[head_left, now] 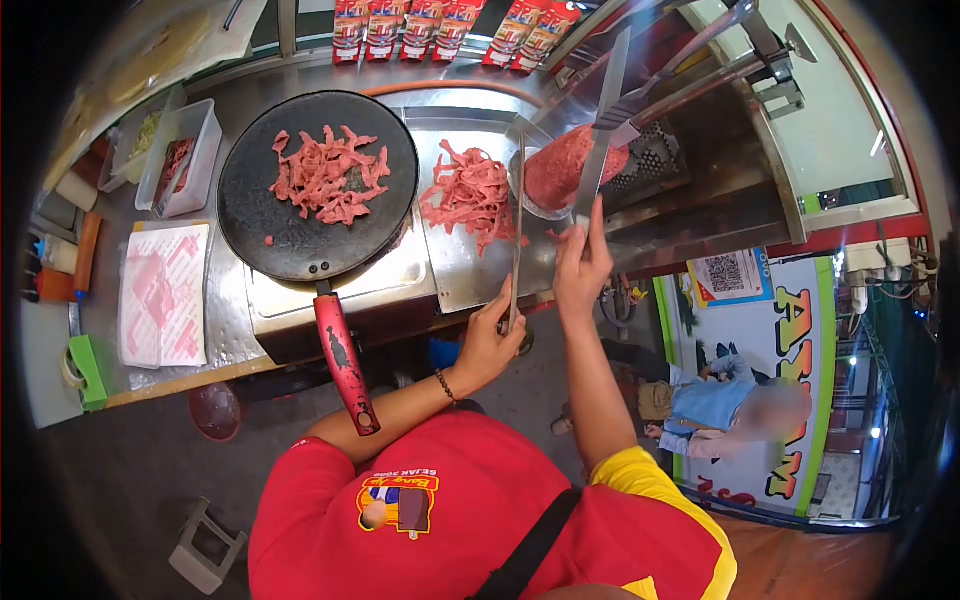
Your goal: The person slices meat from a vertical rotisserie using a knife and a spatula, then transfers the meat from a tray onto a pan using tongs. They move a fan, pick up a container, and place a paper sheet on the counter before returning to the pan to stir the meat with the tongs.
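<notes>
My right hand (583,258) is closed around the handle end of a long knife (597,160). Its blade points away from me and overlaps the meat cone (560,172), a reddish mass on a horizontal metal spit. My left hand (490,338) grips a long, thin metal blade (518,220), seen nearly edge-on, which stretches up between the cone and the shaved meat. Those meat strips (468,195) lie piled on a steel tray (440,272) left of the cone. More strips (330,175) are spread over a black flat pan (250,225) with a red handle (342,365).
Left of the pan lie printed wrapping papers (165,300) and a plastic tub (206,150) of dark food. A green tape dispenser (88,372) sits at the counter's left end. Red printed packets (418,30) line the back. Beyond the counter's right end is a person (710,405).
</notes>
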`<act>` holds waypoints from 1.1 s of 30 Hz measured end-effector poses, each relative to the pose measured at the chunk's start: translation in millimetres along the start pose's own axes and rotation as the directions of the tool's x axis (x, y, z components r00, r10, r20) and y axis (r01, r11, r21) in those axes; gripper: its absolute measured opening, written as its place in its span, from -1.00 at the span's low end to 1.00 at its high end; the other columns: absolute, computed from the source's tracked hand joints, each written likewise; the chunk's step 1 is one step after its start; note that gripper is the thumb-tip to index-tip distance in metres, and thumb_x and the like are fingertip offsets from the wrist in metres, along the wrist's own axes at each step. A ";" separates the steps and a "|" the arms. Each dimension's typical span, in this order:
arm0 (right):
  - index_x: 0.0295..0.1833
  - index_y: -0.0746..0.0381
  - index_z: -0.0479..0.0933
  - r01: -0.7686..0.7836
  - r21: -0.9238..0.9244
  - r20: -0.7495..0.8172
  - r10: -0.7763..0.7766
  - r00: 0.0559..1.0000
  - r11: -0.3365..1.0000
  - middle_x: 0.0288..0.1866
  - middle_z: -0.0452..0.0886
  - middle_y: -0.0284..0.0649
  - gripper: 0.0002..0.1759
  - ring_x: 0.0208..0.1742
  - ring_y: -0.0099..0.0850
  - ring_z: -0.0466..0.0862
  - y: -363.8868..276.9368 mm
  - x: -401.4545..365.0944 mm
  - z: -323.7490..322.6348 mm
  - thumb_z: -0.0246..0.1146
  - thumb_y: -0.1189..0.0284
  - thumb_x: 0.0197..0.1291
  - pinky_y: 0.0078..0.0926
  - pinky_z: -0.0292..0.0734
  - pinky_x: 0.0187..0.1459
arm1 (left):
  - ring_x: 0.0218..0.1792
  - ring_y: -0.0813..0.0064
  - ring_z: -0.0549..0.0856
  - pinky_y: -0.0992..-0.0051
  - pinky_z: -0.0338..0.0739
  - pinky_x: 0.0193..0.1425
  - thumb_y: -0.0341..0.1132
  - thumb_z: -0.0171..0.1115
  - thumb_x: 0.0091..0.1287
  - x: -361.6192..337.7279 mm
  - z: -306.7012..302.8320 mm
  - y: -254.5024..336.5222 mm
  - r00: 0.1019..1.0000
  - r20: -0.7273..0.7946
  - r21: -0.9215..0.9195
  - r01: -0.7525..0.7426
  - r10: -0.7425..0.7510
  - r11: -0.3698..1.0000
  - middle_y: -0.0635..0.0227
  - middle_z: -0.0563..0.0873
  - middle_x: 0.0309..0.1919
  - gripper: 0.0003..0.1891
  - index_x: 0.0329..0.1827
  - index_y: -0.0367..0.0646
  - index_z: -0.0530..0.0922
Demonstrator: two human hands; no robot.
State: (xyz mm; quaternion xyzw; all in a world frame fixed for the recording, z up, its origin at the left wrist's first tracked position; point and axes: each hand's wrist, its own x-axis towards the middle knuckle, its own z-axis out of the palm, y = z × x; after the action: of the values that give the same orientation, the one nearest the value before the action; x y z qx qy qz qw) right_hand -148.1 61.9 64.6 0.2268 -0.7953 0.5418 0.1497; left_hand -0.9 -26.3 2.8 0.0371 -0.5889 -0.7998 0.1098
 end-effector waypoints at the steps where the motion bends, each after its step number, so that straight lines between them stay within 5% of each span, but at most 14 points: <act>1: 0.73 0.24 0.21 0.006 0.002 0.006 -0.006 1.000 1.000 -0.34 0.51 -0.44 -0.36 -0.44 -0.75 0.35 6.1 -19.0 -5.0 0.07 0.54 0.62 -0.72 0.26 -0.42 | -0.51 0.66 0.58 0.55 0.58 -0.45 -0.53 0.14 0.54 3.3 -0.1 1.5 1.000 -0.007 -0.002 -0.005 0.005 1.000 0.38 0.60 -0.30 -0.27 0.77 -0.11 0.16; 6: 0.72 0.26 0.22 0.056 -0.112 0.077 -0.048 0.996 0.992 -0.36 0.49 -0.45 -0.37 -0.43 -0.73 0.36 42.5 -77.9 -26.2 0.07 0.54 0.61 -0.69 0.29 -0.41 | -0.53 0.62 0.60 0.53 0.58 -0.45 -0.48 0.16 0.54 12.3 -1.3 -4.8 0.998 -0.039 0.056 -0.044 0.046 0.997 0.37 0.60 -0.33 -0.28 0.76 -0.14 0.16; 10: 0.71 0.28 0.25 0.052 -0.156 0.058 -0.044 0.997 0.986 -0.37 0.50 -0.44 -0.38 -0.42 -0.70 0.39 10.5 -8.3 0.3 0.06 0.54 0.59 -0.67 0.34 -0.38 | -0.56 0.54 0.60 0.40 0.51 -0.44 -0.49 0.18 0.47 13.5 3.8 -1.0 0.996 -0.053 0.058 -0.072 0.075 0.996 0.17 0.61 -0.39 -0.28 0.70 -0.35 0.19; 13: 0.62 0.40 0.34 0.016 -0.198 0.049 -0.007 0.999 0.980 -0.32 0.62 -0.17 -0.40 -0.37 -0.45 0.54 19.3 -30.2 -5.6 0.12 0.57 0.52 -0.39 0.52 -0.25 | -0.59 0.55 0.60 0.41 0.53 -0.45 -0.48 0.17 0.48 21.9 3.8 7.9 0.997 -0.062 0.032 -0.048 0.050 0.998 0.20 0.62 -0.45 -0.29 0.70 -0.33 0.20; 17: 0.62 0.41 0.35 0.043 -0.191 0.083 -0.028 0.996 0.981 -0.28 0.64 -0.10 -0.41 -0.38 -0.42 0.55 36.5 -104.9 -31.2 0.10 0.59 0.52 -0.38 0.50 -0.27 | -0.57 0.63 0.58 0.47 0.57 -0.45 -0.46 0.16 0.52 26.2 2.2 5.1 0.998 -0.056 -0.041 -0.007 0.004 0.999 0.34 0.64 -0.44 -0.31 0.72 -0.25 0.20; 21: 0.62 0.42 0.34 0.008 -0.217 0.111 0.017 0.994 0.976 -0.27 0.65 -0.09 -0.41 -0.36 -0.41 0.56 21.6 -54.7 -16.5 0.10 0.59 0.52 -0.38 0.50 -0.27 | -0.54 0.72 0.55 0.55 0.57 -0.45 -0.46 0.16 0.57 23.4 4.3 6.6 0.999 -0.036 -0.049 0.009 -0.011 0.999 0.44 0.65 -0.40 -0.32 0.73 -0.18 0.21; 23: 0.62 0.44 0.33 0.103 -0.227 0.105 -0.081 0.991 0.968 -0.28 0.64 -0.12 -0.41 -0.35 -0.40 0.57 16.5 -27.9 -6.4 0.10 0.60 0.52 -0.37 0.50 -0.26 | -0.55 0.72 0.55 0.55 0.57 -0.46 -0.46 0.15 0.57 29.7 6.6 9.0 0.999 -0.042 -0.073 0.011 -0.014 0.997 0.46 0.63 -0.42 -0.32 0.74 -0.17 0.20; 28: 0.62 0.40 0.34 0.049 -0.244 0.163 -0.009 0.987 0.969 -0.08 0.72 -0.04 -0.41 -0.27 -0.38 0.62 36.3 -101.6 -36.4 0.12 0.61 0.52 -0.37 0.57 -0.18 | -0.56 0.71 0.54 0.55 0.56 -0.46 -0.45 0.14 0.57 39.0 5.9 10.2 0.998 -0.062 -0.107 0.008 -0.015 0.994 0.47 0.60 -0.46 -0.32 0.75 -0.12 0.19; 31: 0.61 0.40 0.37 0.206 -0.322 0.148 -0.166 0.975 0.924 0.17 0.73 0.11 -0.42 -0.10 -0.32 0.74 26.8 -109.9 -36.7 0.11 0.61 0.52 -0.38 0.63 -0.06 | -0.56 0.72 0.53 0.55 0.56 -0.47 -0.44 0.13 0.57 35.1 3.8 12.9 0.999 -0.039 -0.081 0.034 -0.037 0.996 0.48 0.60 -0.45 -0.31 0.76 -0.09 0.19; 33: 0.59 0.42 0.38 0.017 -0.263 0.201 0.037 0.979 0.965 0.34 0.66 0.23 -0.44 0.12 -0.19 0.80 13.5 -73.6 -27.4 0.11 0.62 0.52 -0.35 0.66 0.05 | -0.57 0.72 0.53 0.55 0.54 -0.48 -0.44 0.14 0.56 32.3 6.0 13.9 0.999 -0.039 -0.082 0.003 -0.006 0.997 0.49 0.59 -0.47 -0.30 0.76 -0.10 0.19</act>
State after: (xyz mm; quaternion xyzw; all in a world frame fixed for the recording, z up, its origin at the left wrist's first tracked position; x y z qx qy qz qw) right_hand -92.7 106.2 28.4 0.2554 -0.8725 0.4061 0.0932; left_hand -31.7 -31.7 20.2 0.0495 -0.5531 -0.8228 0.1211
